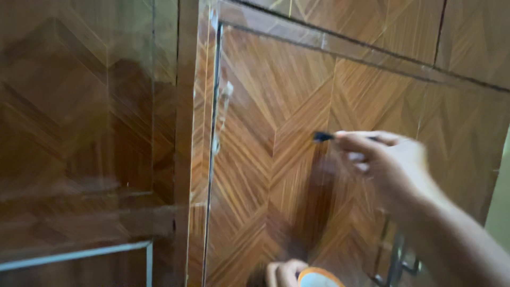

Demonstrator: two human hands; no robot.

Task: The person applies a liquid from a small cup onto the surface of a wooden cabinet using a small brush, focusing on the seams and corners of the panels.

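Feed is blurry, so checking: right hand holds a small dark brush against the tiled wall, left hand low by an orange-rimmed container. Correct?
Not a tiled wall: the head view shows glossy wood cabinet doors. The right hand does hold the brush there, and the left hand is low by the container.

Glossy chevron-veneered wardrobe doors (276,106), with what seems a metal handle (396,260).

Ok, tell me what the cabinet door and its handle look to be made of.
Cabinet door: wood veneer or a wood-look laminate, by the chevron grain panels; glossy lacquered finish, by the reflections. Handle: seemingly polished metal, pale and shiny, though blurred. The right hand holds a small dark-tipped brush against the door.
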